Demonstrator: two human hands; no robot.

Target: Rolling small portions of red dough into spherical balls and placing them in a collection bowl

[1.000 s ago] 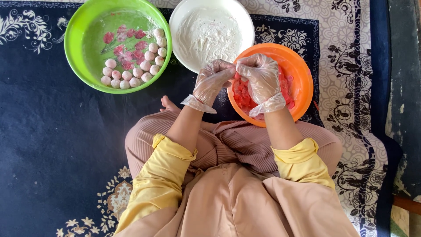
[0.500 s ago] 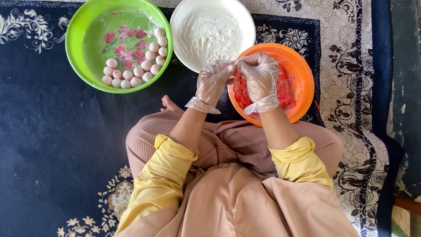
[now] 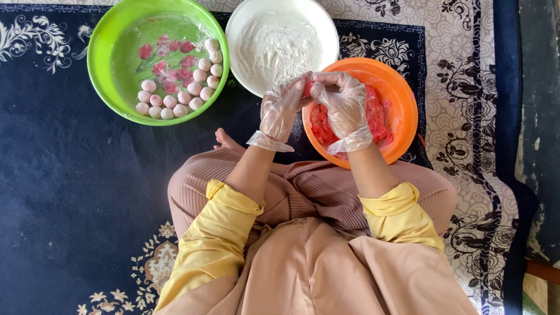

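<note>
Over the near-left rim of the orange bowl [image 3: 402,99], the left hand [image 3: 281,109] and right hand [image 3: 344,104], both in clear plastic gloves, meet fingertip to fingertip around a small pink lump [image 3: 307,87]. Pink paste [image 3: 376,119] fills that bowl. Just left of the orange bowl and touching it sits a white bowl [image 3: 326,29] of flour [image 3: 277,46]; further left stands a green bowl [image 3: 105,52] holding pale balls [image 3: 175,99].

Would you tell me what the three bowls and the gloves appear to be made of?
The green bowl, white bowl and orange bowl look like glossy moulded plastic: bright uniform colour, smooth shiny rims. The gloves on the left hand and right hand seem thin clear plastic film, crinkled and see-through.
</note>
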